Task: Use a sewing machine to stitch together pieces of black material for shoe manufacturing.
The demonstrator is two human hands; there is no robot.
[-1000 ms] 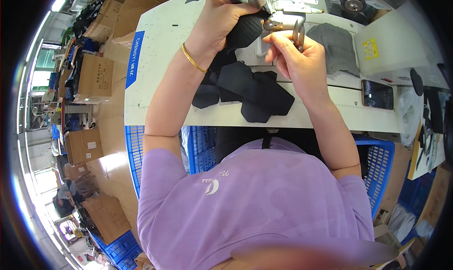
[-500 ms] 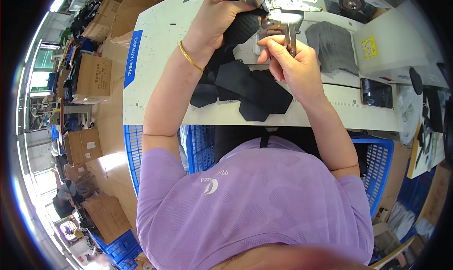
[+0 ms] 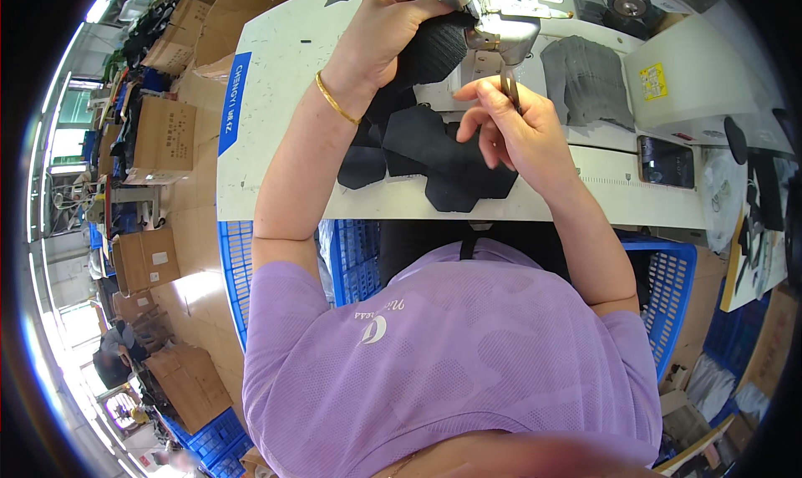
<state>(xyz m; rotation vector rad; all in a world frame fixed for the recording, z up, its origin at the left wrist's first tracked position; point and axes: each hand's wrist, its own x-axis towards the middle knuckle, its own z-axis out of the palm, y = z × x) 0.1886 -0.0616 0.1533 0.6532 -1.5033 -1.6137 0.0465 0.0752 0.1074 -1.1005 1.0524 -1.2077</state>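
Note:
My left hand (image 3: 386,39) is closed on a black ribbed fabric piece (image 3: 433,53), beside the presser area of a sewing machine (image 3: 511,37). Its fingertips are partly hidden by the fabric and the machine. Thread snips (image 3: 510,90) sit in my right hand (image 3: 528,127), blades pointing up toward the machine, thumb against them and the other fingers loosely curled. Flat black fabric pieces (image 3: 447,156) with angled edges lie overlapping on the white table (image 3: 292,177), between my forearms and partly beneath the right fingers.
A stack of grey fabric pieces (image 3: 588,81) lies right of the machine, with a dark phone (image 3: 667,161) nearer the table's right end. Blue plastic crates (image 3: 356,261) stand below the front edge on both sides. Cardboard boxes (image 3: 164,139) line the floor at left.
My right hand has drawn slightly back toward me and turned, with the snips still in it. The left hand stays almost in place; the ribbed fabric beside it has shifted slightly.

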